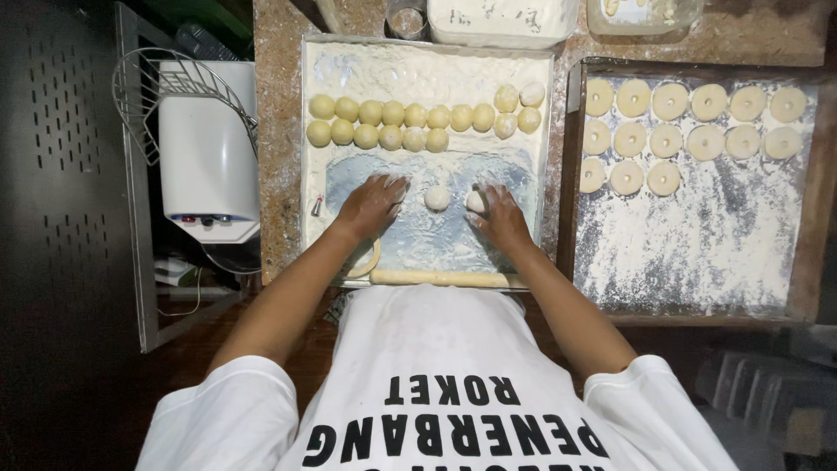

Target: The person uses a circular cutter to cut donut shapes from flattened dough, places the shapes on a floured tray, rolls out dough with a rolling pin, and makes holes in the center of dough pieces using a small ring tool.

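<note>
A speckled stone bench (277, 174) carries two floured trays side by side. The dark tray (697, 253) on the right holds fifteen ring-shaped doughnuts (670, 100) in three rows: six, six and three. The metal tray (418, 240) in the middle holds about twenty yellowish dough balls (392, 113) in two rows near its far edge, the rightmost ones dusted white and hard to count exactly.

To the left stands one white appliance (207, 148) with a wire rack (161, 87) leaning over it. At the top edge, two pale containers (501, 19) and one small jar are cut off by the frame.

A rolling pin (445, 278) lies along the near edge of the metal tray, with one thin dough ring (373, 260) beside it, partly hidden by the left forearm.

The left hand (370, 205) lies flat, fingers spread, on the floured surface; whether anything sits beneath it cannot be told. The right hand (499, 214) cups a floured dough ball (475, 201). One loose dough ball (437, 198) rests between the hands, touching neither.
</note>
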